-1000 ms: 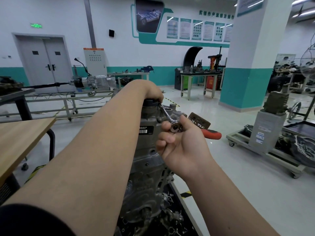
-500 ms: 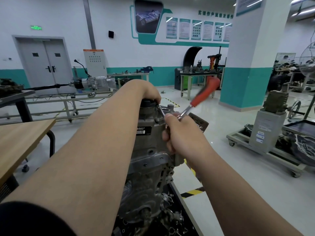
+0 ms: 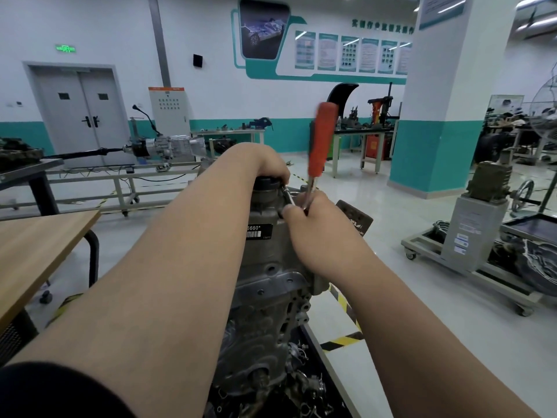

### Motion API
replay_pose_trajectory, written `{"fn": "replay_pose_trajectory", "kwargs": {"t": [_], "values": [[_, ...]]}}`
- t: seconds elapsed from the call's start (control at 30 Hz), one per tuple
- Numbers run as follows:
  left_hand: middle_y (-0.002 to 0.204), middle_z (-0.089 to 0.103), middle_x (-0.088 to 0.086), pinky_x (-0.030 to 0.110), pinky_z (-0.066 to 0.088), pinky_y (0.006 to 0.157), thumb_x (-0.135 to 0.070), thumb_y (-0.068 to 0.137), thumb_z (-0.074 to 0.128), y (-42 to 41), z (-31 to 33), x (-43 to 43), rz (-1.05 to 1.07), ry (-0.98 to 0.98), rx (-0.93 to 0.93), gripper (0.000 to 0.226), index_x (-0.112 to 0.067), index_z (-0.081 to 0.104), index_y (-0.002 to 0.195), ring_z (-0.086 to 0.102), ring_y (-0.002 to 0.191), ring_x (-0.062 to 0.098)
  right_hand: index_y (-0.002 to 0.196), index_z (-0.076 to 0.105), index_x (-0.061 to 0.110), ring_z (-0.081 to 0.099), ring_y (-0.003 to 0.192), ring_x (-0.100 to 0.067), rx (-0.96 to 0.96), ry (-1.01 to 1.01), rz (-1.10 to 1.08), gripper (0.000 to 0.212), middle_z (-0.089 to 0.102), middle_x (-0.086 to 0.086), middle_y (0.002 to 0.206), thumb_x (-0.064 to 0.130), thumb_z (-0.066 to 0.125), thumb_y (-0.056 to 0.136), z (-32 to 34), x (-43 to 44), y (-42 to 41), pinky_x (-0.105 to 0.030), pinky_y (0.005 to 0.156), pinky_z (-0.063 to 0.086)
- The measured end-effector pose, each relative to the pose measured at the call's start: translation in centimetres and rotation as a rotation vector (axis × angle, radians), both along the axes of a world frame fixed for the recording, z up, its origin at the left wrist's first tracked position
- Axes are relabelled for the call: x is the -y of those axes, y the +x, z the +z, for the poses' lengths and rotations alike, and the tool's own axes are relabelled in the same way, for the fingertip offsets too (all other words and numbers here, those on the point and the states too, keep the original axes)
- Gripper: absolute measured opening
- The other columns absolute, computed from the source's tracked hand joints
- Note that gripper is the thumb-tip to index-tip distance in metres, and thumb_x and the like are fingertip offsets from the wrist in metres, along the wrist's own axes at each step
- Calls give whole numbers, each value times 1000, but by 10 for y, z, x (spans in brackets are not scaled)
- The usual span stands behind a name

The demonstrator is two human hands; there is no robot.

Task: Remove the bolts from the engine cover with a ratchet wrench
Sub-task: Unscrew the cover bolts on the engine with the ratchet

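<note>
1. Loosening a bolt near the top of the cover [image 3: 265, 257] looks like the step in hand. The bolt itself is hidden behind the hands.
2. The right hand [image 3: 316, 227] is closed around the wrench [image 3: 321, 146] low down, close to its head. The red handle [image 3: 324, 128] stands nearly upright above the fist and is blurred, so I judge it to be mid-swing.
3. A short metal bar [image 3: 287, 198] runs from the wrench head up and left to the top of the cover, just under the left fingers.
4. The left hand [image 3: 262, 164] lies on top of the engine with its fingers curled down over a black cap [image 3: 265, 183]. I cannot tell whether its fingertips also steady the socket end.
5. The cover faces the person, upright between the two forearms, with a barcode label [image 3: 259, 231] just below the cap.
6. How many bolts are already out cannot be seen from here, so progress is uncertain. The one being worked on appears to sit in the upper right corner.
7. The next move calls for sweeping the handle back and forth while the bar stays square on the bolt. The left hand should keep the socket from slipping off. Once the bolt turns freely, it should be spun out and caught before it drops into the clutter below.
</note>
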State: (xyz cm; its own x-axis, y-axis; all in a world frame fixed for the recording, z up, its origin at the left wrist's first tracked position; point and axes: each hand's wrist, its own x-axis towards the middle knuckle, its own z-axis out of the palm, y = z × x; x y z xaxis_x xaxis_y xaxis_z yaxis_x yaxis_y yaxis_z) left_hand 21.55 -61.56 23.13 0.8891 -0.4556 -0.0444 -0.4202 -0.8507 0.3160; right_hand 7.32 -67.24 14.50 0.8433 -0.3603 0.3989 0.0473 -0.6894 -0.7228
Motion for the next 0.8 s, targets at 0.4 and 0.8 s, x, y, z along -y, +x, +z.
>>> {"fn": "replay_pose_trajectory", "kwargs": {"t": [0.4, 0.8], "values": [[90, 54, 5, 30, 41, 62, -36, 85, 66, 9, -3, 0, 17, 4, 46, 23, -14, 61, 88, 51, 69, 18, 74, 47, 9, 34, 32, -11, 278, 2083, 580, 44, 49, 2, 55, 41, 36, 102, -18, -21, -10, -16, 38, 36], [86, 51, 6, 30, 41, 57, -33, 89, 63, 10, -1, 2, 24, 20, 12, 21, -14, 57, 86, 51, 69, 19, 80, 46, 13, 29, 34, -9, 145, 1743, 443, 38, 48, 4, 54, 42, 35, 101, -17, -21, -9, -17, 39, 34]]}}
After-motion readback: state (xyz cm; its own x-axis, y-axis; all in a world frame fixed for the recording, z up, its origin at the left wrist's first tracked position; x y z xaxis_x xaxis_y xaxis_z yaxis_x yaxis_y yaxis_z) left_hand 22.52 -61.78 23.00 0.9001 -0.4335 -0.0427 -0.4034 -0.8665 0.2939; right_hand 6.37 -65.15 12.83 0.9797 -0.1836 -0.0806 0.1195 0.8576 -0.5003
